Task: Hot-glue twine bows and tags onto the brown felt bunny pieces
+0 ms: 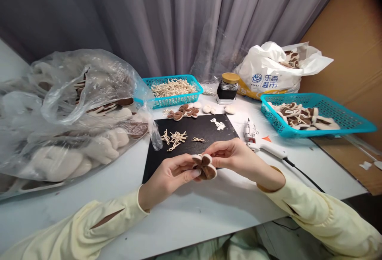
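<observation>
Between my two hands is a small brown-and-white fabric flower point(205, 167), its rounded petals folded together and its brown side toward me. My left hand point(176, 174) pinches it from the left with the thumb on a petal. From the right, my right hand point(231, 156) grips its far edge with thumb and forefinger; part of those fingertips is hidden behind the petals. The flower is held over the near edge of a black mat point(167, 126). On the mat lie several cream cord bows point(176, 138), one separate bow point(197, 139) and small white labels point(218, 124).
A glue gun point(262, 144) with a black cable lies at right. Behind the mat are brown fabric pieces point(183, 111), a basket of cords point(173, 88) and a jar point(228, 88). A full plastic bag point(68, 132) stands left; a blue basket point(352, 120) and white bag point(270, 73) stand right.
</observation>
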